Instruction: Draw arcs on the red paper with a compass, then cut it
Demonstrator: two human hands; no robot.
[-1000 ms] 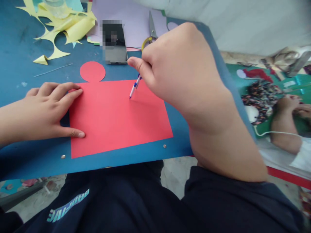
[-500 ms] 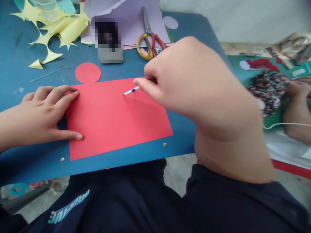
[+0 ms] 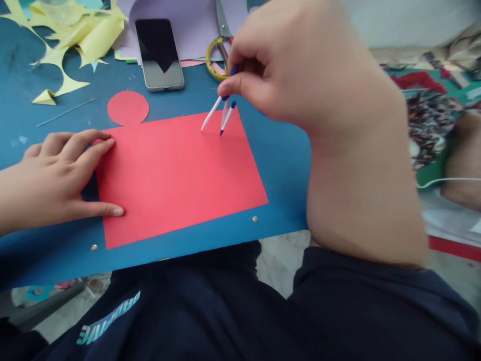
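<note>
A sheet of red paper (image 3: pixel 180 175) lies on the blue tabletop. My left hand (image 3: pixel 71 175) rests open on its left edge, with thumb and fingers spread. In a pinch above the paper's far right corner, my right hand (image 3: pixel 270 75) holds a white and blue drawing compass (image 3: pixel 211 114) by its top. The compass stands with its legs slightly apart and both tips down at the paper; whether both touch is hard to tell. A cut red paper circle (image 3: pixel 128 108) lies at the sheet's far edge.
Behind the sheet lie a phone (image 3: pixel 161 60), purple paper (image 3: pixel 191 30) and scissors (image 3: pixel 216 55), partly hidden by my right hand. Yellow paper scraps (image 3: pixel 93 42) and a thin stick (image 3: pixel 65 112) are at the left. Another person's arm (image 3: pixel 466 155) shows at the right.
My right hand has moved up and to the right with the compass, whose two legs now both show. My left hand stays on the paper. The view has shifted slightly.
</note>
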